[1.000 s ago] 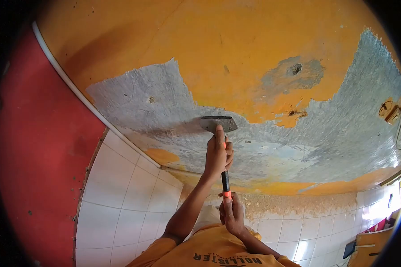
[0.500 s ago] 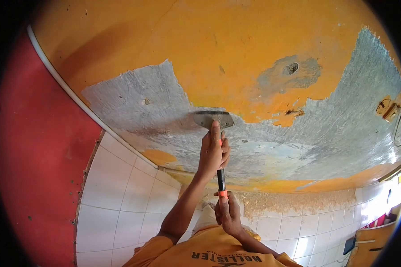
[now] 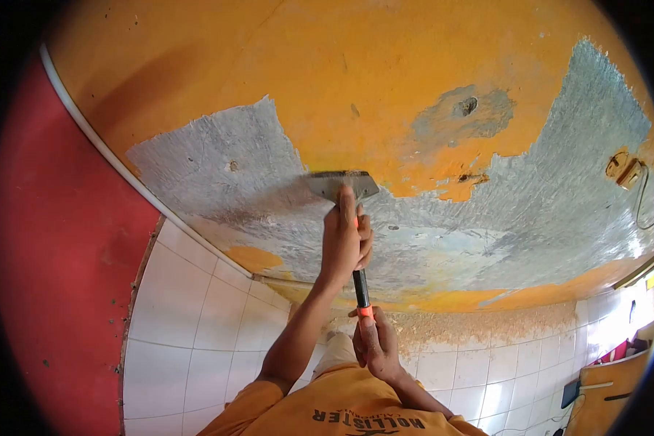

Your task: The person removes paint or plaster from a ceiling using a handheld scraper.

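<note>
Scraper (image 3: 330, 187), frame centre: left hand (image 3: 344, 240) and right hand (image 3: 377, 344) clamped on handle (image 3: 361, 289).
Likely light, stiff; best held at both ends.

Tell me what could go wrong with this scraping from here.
The left hand has a digit stretched onto the scraper head, so a slip might graze it on the wall.

The head meets the ragged edge of the orange paint; pressed too hard, it could gouge the grey surface.

Crumbly debris lies on the tiles, perhaps making footing slippery.
</note>
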The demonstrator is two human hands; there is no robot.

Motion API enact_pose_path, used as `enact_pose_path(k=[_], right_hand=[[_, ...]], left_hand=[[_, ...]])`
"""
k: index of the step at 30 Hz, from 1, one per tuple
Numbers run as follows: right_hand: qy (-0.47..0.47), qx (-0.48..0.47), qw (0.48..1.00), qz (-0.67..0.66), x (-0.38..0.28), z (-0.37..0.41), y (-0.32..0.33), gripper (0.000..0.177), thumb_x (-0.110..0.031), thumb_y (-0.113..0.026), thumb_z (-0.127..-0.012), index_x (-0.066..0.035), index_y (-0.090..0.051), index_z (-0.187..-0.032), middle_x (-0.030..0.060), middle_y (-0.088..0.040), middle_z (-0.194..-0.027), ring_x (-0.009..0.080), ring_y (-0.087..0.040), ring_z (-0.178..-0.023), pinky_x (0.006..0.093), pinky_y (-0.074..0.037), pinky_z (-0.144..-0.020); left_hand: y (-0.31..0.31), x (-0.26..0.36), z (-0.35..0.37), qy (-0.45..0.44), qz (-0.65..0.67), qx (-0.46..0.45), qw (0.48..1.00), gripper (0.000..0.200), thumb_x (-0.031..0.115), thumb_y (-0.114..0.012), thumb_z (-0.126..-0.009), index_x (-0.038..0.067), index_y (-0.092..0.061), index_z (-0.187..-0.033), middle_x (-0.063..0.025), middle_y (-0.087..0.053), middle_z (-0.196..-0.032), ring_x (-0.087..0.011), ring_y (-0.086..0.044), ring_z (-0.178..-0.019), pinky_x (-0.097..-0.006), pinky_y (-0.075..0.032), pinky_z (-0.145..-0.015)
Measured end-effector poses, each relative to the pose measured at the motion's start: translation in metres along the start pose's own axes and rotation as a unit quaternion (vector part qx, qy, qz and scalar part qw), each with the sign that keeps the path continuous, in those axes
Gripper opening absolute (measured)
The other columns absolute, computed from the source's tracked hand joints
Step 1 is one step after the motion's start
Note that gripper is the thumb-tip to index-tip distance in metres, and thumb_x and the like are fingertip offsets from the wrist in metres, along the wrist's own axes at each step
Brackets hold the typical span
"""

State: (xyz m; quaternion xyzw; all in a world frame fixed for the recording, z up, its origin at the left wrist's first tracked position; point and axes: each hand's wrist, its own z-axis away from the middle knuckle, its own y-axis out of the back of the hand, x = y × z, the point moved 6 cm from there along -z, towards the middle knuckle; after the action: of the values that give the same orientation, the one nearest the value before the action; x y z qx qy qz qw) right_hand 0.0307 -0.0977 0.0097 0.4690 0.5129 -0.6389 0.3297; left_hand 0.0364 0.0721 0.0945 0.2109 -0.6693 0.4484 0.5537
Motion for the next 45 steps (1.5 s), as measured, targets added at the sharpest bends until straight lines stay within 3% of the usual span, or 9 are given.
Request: enact_pose_path(k=[5, 10, 16, 20, 23, 31, 37, 41, 45], right_hand=[[-0.019, 0.008, 1.000, 0.004, 0.026, 0.003, 0.006, 0.041, -0.038, -0.038, -0.110, 0.000, -0.050, -0.119, -0.0026, -0.042, -0.056, 0.0061, -0.035, -0.040, 0.0235, -0.031, -0.039], [0.010, -0.010, 1.000, -0.003, -0.003, 0.001, -0.002, 0.045, -0.042, -0.037, -0.109, 0.001, -0.050, -0.118, -0.0022, -0.039, -0.057, 0.0065, -0.035, -0.038, 0.0230, -0.031, -0.037], [-0.010, 0.002, 1.000, 0.025, 0.019, 0.001, 0.008, 0.045, -0.042, -0.036, -0.109, 0.000, -0.050, -0.117, -0.0023, -0.040, -0.057, 0.0064, -0.035, -0.038, 0.0225, -0.032, -0.037], [-0.006, -0.012, 0.999, -0.040, -0.004, 0.004, -0.009, 0.045, -0.042, -0.036, -0.110, 0.000, -0.050, -0.117, -0.0028, -0.039, -0.057, 0.0058, -0.034, -0.039, 0.0225, -0.031, -0.038], [-0.002, 0.008, 0.999, 0.034, 0.025, 0.001, 0.004, 0.043, -0.040, -0.036, -0.110, 0.001, -0.049, -0.117, -0.0028, -0.039, -0.057, 0.0057, -0.034, -0.039, 0.0225, -0.031, -0.038], [0.018, 0.027, 0.998, 0.047, 0.022, 0.002, -0.010, 0.039, -0.036, -0.039, -0.110, 0.000, -0.049, -0.119, -0.0028, -0.040, -0.058, 0.0057, -0.034, -0.040, 0.0227, -0.030, -0.038], [0.002, 0.007, 1.000, 0.001, 0.009, 0.002, -0.016, 0.039, -0.036, -0.039, -0.110, -0.001, -0.049, -0.121, -0.0023, -0.041, -0.060, 0.0046, -0.036, -0.042, 0.0219, -0.031, -0.038], [-0.026, 0.025, 0.999, -0.012, 0.030, 0.002, -0.011, 0.036, -0.031, -0.042, -0.110, 0.001, -0.049, -0.124, -0.0062, -0.040, -0.058, 0.0030, -0.036, -0.046, 0.0219, -0.029, -0.043], [-0.011, 0.015, 0.999, -0.037, 0.009, 0.000, -0.016, 0.035, -0.030, -0.041, -0.110, 0.001, -0.048, -0.126, -0.0062, -0.039, -0.058, 0.0031, -0.035, -0.045, 0.0219, -0.029, -0.042]], left_hand=[[0.014, -0.030, 0.004, 0.031, -0.024, 0.035, 0.999, 0.055, 0.066, -0.039, -0.102, 0.012, -0.040, -0.091, 0.0068, -0.026, -0.055, -0.0045, -0.024, -0.035, -0.0231, -0.018, -0.031], [-0.001, 0.007, 0.002, 0.004, -0.024, -0.001, 1.000, 0.056, 0.066, -0.039, -0.101, 0.012, -0.040, -0.090, 0.0061, -0.028, -0.056, -0.0051, -0.026, -0.035, -0.0241, -0.019, -0.031], [0.010, -0.020, 0.001, 0.023, -0.034, 0.038, 0.998, 0.055, 0.065, -0.038, -0.102, 0.012, -0.041, -0.089, 0.0065, -0.025, -0.054, -0.0046, -0.024, -0.034, -0.0238, -0.018, -0.030], [0.000, 0.007, 0.003, -0.003, -0.030, 0.009, 1.000, 0.055, 0.066, -0.040, -0.101, 0.012, -0.041, -0.088, 0.0068, -0.024, -0.054, -0.0047, -0.023, -0.034, -0.0241, -0.018, -0.029], [0.015, -0.020, 0.002, 0.005, -0.033, 0.018, 0.999, 0.055, 0.065, -0.041, -0.101, 0.012, -0.041, -0.088, 0.0069, -0.024, -0.054, -0.0047, -0.023, -0.034, -0.0238, -0.018, -0.029], [0.018, -0.007, 0.003, 0.009, -0.029, 0.002, 1.000, 0.055, 0.065, -0.039, -0.102, 0.013, -0.043, -0.087, 0.0069, -0.025, -0.055, -0.0055, -0.022, -0.034, -0.0243, -0.017, -0.030], [0.012, 0.012, 0.003, 0.016, -0.021, 0.022, 0.999, 0.056, 0.066, -0.037, -0.102, 0.012, -0.042, -0.089, 0.0065, -0.025, -0.055, -0.0055, -0.022, -0.033, -0.0248, -0.018, -0.030], [0.029, -0.017, 0.002, 0.047, -0.022, 0.045, 0.998, 0.055, 0.066, -0.037, -0.102, 0.012, -0.042, -0.089, 0.0065, -0.024, -0.055, -0.0048, -0.022, -0.034, -0.0240, -0.017, -0.030], [0.013, 0.006, 0.001, 0.001, -0.018, -0.004, 1.000, 0.055, 0.066, -0.038, -0.102, 0.013, -0.041, -0.088, 0.0069, -0.025, -0.055, -0.0049, -0.022, -0.034, -0.0238, -0.016, -0.030]])
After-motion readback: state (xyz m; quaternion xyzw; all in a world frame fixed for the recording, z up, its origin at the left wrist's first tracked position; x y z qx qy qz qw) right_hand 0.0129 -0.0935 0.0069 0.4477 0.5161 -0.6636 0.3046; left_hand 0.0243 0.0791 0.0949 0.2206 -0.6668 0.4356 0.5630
